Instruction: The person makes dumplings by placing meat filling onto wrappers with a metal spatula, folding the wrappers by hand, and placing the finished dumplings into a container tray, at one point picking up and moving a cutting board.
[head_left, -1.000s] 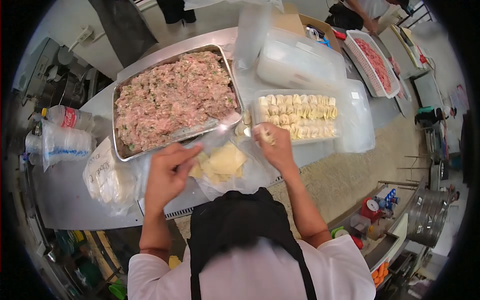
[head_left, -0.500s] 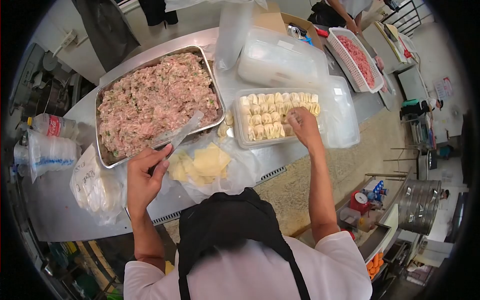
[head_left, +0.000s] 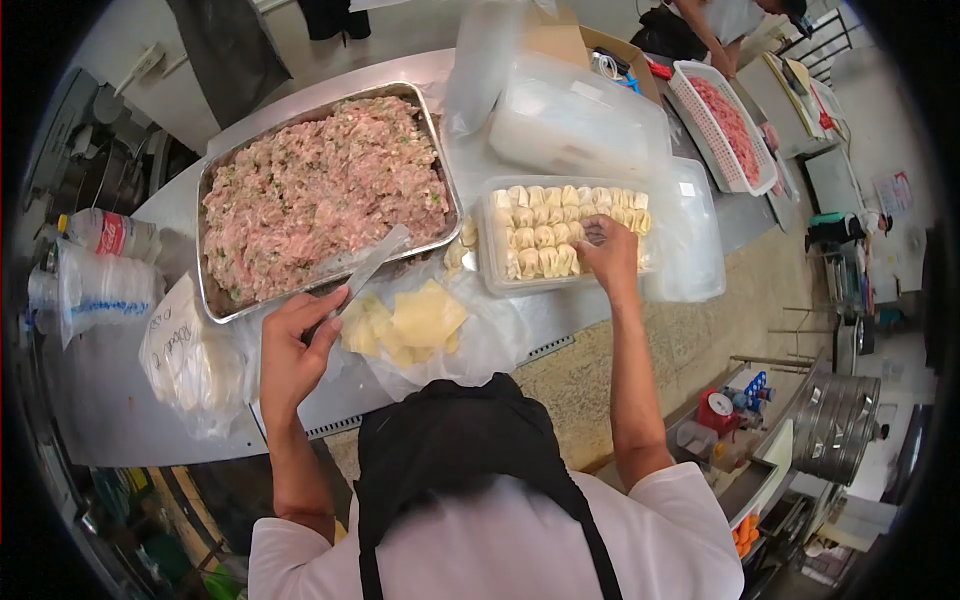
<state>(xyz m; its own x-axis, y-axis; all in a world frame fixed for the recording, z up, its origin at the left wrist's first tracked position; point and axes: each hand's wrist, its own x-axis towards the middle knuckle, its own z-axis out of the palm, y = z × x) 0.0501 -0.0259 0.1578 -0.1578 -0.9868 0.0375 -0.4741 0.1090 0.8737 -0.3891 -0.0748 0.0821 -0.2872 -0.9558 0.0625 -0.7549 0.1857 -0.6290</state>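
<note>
My left hand is closed round the handle of a flat metal spatula, its blade pointing at the near edge of the meat tray. My right hand is over a clear plastic container with rows of folded dumplings. Its fingers are bent together on a dumpling in the nearer rows, which they mostly cover. Minced meat with green bits fills a large metal tray. Square yellow wrappers lie on plastic in front of me.
Stacked clear containers stand behind the dumplings, and a lid lies to their right. Bagged wrappers and a bottle are at left. Another person works behind a white basket of meat.
The view has shifted slightly. My right hand stays over the dumpling container, its fingers a little changed in pose. My left hand keeps hold of the spatula.
</note>
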